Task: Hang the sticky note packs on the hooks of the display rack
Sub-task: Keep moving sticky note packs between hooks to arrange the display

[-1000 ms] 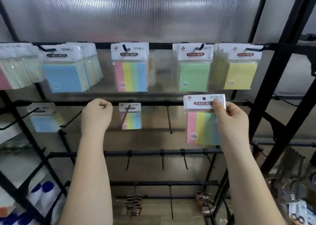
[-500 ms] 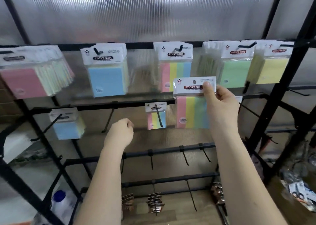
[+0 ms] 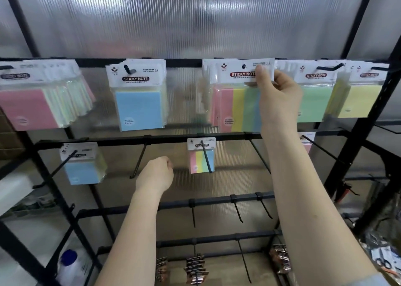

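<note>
Head view shows that the right hand (image 3: 278, 99) has gone up since the earlier frame: half a second ago it held the striped sticky note pack (image 3: 239, 94) below the top row, and now the pack is at the level of the top bar (image 3: 184, 62), in front of the other striped packs hanging there. The thumb and fingers pinch the white header card at its right corner. The hole of the card is near the tip of the hook, but I cannot tell if the hook already passes through it. The left hand (image 3: 155, 175) was lower and more to the left before; now it is in front of the second row, just left of the small striped pack (image 3: 201, 156). Its fingers are curled into a loose fist and hold nothing.

On the display rack (image 3: 347, 155) the top row carries a pink pack (image 3: 26, 107), a blue pack (image 3: 138, 109), a green pack (image 3: 314, 103) and a yellow pack (image 3: 360, 101). The second row has a small blue pack (image 3: 81, 168) at the left and several bare hooks (image 3: 137, 162). Lower bars also hold bare hooks. Behind the rack stands a ribbed translucent panel (image 3: 195, 20). At the bottom left is a white bottle with a blue cap (image 3: 69, 261), and brown packets (image 3: 195, 268) hang at the bottom.
</note>
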Demonstrator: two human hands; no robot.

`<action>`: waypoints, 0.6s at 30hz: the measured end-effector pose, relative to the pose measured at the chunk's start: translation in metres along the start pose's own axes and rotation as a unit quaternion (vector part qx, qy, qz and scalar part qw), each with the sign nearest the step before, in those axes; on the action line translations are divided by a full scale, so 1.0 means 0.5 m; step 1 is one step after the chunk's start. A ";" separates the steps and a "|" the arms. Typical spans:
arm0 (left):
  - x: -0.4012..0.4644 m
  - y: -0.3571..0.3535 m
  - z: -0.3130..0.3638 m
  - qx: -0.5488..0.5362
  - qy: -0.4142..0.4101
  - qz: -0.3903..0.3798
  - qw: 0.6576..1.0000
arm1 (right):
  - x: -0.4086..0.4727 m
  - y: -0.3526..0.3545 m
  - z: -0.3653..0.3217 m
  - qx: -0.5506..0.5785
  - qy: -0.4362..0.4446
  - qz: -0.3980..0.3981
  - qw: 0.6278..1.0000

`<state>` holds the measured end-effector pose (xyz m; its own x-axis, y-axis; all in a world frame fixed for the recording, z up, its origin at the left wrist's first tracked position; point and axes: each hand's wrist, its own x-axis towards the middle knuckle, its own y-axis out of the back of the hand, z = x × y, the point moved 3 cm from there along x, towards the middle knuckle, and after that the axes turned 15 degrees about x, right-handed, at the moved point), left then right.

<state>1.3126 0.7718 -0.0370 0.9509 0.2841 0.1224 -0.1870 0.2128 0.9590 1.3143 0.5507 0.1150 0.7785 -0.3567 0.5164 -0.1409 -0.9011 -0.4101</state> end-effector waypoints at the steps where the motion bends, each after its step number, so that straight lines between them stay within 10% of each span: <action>1: 0.005 0.000 0.003 -0.004 0.000 0.004 1.000 | 0.004 -0.002 0.003 0.001 0.001 0.001 1.000; 18: 0.056 -0.021 0.018 -0.029 0.018 0.007 0.999 | 0.054 -0.022 0.068 -0.041 0.052 0.035 0.997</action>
<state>1.3435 0.7689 -0.0413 0.9390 0.3207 0.1244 -0.2141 0.2618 0.9411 1.3575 0.5593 0.1080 0.6975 -0.4397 0.5659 -0.2451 -0.8884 -0.3881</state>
